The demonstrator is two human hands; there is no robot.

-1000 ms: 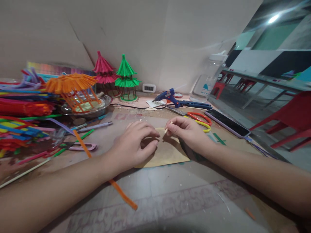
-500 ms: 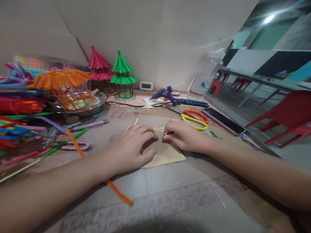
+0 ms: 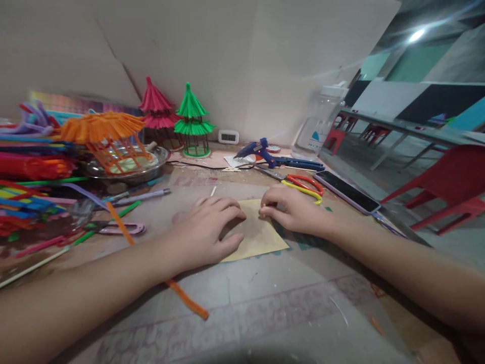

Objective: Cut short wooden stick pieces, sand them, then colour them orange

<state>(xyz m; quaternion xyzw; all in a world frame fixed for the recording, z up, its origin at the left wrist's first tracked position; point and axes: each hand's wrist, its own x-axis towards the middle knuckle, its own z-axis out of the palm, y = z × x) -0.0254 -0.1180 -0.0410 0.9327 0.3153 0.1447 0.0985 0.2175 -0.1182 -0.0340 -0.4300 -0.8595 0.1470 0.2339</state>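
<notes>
Pinching a tiny pale stick (image 3: 263,206) with the right hand (image 3: 290,208), over the yellow sheet (image 3: 261,240); cannot tell if touching. Turned nearer end-on than a second ago, so mostly hidden now. Resting the left hand (image 3: 210,227) nearby, grip spread.

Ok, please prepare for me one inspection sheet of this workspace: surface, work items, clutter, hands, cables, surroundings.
Surface: table, scattered with small scraps.
Work items: yellow sheet lies between the hands; small pale piece is mostly hidden by fingers.
Clutter: colourful bundles at left; orange strip passes under left forearm; scissors and glue gun beyond.
Hands: left hand lies by the sheet's left side, apparently unladen; right hand pinches the piece.
Cables: dark cord near the glue gun.
Surroundings: wall behind; red chair at right.
</notes>
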